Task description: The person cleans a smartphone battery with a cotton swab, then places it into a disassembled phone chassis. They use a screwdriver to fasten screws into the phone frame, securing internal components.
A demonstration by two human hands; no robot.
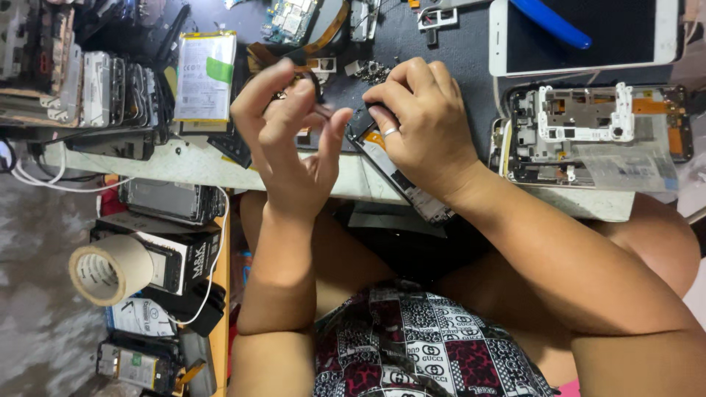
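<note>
My right hand (423,121), a ring on one finger, is shut on the upper end of a dismantled dark phone (401,180). The phone lies slantwise over the front edge of the white worktable (184,165). My left hand (290,136) hovers just left of it with fingers spread. Its fingertips are close to the phone's top and to an orange flex cable (259,55). I cannot make out anything held in the left hand. My right fingers hide the phone's top end.
A white battery (206,77) lies at the left, beside a row of phone frames (110,88). An opened phone chassis (596,132) and a white phone (585,37) with a blue tool (551,22) sit right. Loose screws (375,71), a circuit board (290,18), a tape roll (110,268).
</note>
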